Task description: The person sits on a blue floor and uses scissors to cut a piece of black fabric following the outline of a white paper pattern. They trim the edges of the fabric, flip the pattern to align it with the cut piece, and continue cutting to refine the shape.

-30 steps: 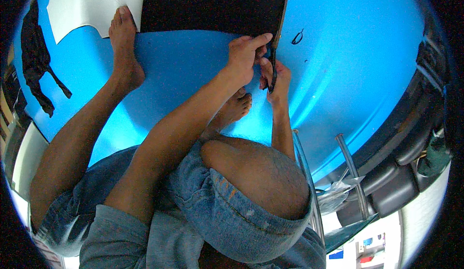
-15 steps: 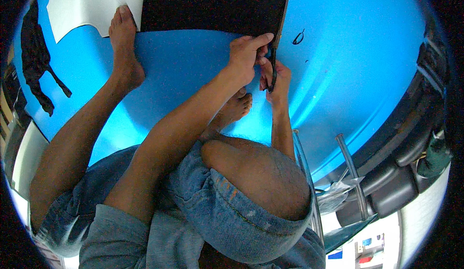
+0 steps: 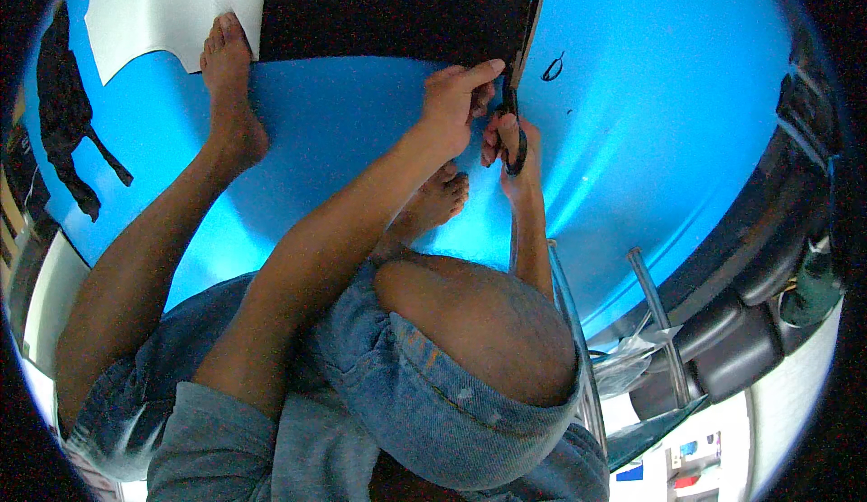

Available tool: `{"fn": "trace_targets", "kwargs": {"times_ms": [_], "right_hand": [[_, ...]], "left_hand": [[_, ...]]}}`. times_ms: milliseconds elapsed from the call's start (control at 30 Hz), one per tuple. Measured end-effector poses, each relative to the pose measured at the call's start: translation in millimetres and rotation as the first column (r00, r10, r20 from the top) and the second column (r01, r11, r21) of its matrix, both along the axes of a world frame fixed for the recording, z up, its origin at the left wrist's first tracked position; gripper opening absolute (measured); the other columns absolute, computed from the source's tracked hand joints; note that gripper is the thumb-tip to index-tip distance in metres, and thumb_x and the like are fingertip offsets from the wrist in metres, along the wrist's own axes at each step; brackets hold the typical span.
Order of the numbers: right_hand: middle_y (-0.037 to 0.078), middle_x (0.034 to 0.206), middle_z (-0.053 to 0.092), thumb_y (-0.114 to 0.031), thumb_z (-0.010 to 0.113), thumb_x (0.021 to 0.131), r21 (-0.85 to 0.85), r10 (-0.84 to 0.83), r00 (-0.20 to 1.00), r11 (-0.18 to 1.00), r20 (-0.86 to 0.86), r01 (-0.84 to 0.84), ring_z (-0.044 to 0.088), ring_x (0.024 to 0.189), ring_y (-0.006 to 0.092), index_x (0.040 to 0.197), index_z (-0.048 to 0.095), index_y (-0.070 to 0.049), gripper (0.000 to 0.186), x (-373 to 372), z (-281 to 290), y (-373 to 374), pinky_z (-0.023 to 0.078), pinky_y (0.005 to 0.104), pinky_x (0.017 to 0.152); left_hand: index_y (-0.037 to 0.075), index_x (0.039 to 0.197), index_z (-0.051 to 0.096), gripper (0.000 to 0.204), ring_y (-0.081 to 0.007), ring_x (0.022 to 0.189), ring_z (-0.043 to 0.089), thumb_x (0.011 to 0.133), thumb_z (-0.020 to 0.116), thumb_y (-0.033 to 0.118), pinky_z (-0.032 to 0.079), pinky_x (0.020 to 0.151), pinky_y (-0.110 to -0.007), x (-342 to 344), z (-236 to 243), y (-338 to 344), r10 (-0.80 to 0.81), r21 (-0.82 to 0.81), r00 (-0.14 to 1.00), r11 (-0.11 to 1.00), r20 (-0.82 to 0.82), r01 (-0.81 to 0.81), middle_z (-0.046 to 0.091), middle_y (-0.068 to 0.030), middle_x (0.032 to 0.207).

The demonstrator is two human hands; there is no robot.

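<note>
My left hand (image 3: 452, 105) is closed on the right edge of a large black sheet (image 3: 388, 10), its thumb lying along that edge. Just below it, my right hand (image 3: 519, 145) grips black-handled scissors (image 3: 512, 100), whose upper part lies along the narrow edge strip of the sheet; where exactly the blades end is hard to make out. A small black loop (image 3: 553, 67) lies on the blue surface (image 3: 650, 123) to the right. My left bare foot (image 3: 230, 96) rests by a white sheet (image 3: 163, 5), and my other foot (image 3: 438, 199) is under my hands.
A crumpled black cloth (image 3: 68, 105) lies at the far left. Two metal bars (image 3: 657, 312), some clear plastic (image 3: 632, 362), dark padded cushions (image 3: 731, 348) and a green object (image 3: 804, 299) are at the lower right, with shelves (image 3: 686, 461) beyond.
The scissors have turned slightly in my right hand, their handle shifting a little to the right. The strip at the black sheet's edge has shifted slightly; my left hand has barely moved.
</note>
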State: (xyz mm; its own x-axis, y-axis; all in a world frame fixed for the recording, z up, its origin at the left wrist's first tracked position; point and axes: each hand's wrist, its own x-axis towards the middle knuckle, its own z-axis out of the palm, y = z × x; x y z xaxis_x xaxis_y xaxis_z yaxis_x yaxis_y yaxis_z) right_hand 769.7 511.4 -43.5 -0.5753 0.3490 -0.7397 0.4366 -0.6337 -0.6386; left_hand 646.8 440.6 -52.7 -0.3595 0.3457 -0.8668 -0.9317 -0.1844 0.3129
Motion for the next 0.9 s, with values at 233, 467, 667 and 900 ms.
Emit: {"fn": "trace_targets", "kwargs": {"times_ms": [233,467,667,900], "right_hand": [[-0.001,0.061,0.053,-0.031,0.062,0.091,0.036,0.030,0.996,0.999,0.090,-0.034,0.049,0.045,0.0113,0.084,0.059,-0.008,0.024,-13,6,6,0.037,0.0283,0.040],[0.002,0.067,0.050,-0.048,0.063,0.089,0.008,0.104,0.993,0.995,0.062,-0.104,0.048,0.050,0.0128,0.082,0.053,-0.006,0.044,2,14,-2,0.037,0.0279,0.044],[0.002,0.068,0.049,-0.049,0.062,0.090,0.117,0.163,0.986,0.979,0.045,-0.167,0.047,0.050,0.0123,0.084,0.054,-0.005,0.045,0,8,-10,0.037,0.0280,0.044],[0.000,0.062,0.048,-0.042,0.064,0.091,0.045,0.023,0.994,0.999,0.110,-0.028,0.046,0.047,0.0110,0.083,0.056,-0.006,0.038,-32,10,-3,0.036,0.0280,0.042]], "left_hand": [[0.010,0.068,0.059,0.026,-0.0125,0.053,0.051,0.074,0.080,0.023,0.036,0.048,-0.027,-1,3,2,0.004,-0.027,1.000,1.000,0.015,-0.003,0.058,-0.0032,0.064],[0.010,0.069,0.060,0.024,-0.0124,0.054,0.051,0.077,0.078,0.023,0.037,0.049,-0.027,-4,5,-2,0.015,0.156,0.998,0.987,0.068,-0.025,0.058,-0.0025,0.064],[0.009,0.069,0.059,0.025,-0.0137,0.054,0.051,0.080,0.076,0.025,0.039,0.050,-0.029,-7,8,-1,0.035,0.225,0.990,0.972,0.134,-0.065,0.057,-0.0034,0.063],[0.008,0.067,0.059,0.027,-0.0177,0.048,0.051,0.080,0.075,0.025,0.039,0.046,-0.033,-16,14,-2,0.043,0.193,0.990,0.979,0.135,-0.069,0.057,-0.0056,0.060]]}}
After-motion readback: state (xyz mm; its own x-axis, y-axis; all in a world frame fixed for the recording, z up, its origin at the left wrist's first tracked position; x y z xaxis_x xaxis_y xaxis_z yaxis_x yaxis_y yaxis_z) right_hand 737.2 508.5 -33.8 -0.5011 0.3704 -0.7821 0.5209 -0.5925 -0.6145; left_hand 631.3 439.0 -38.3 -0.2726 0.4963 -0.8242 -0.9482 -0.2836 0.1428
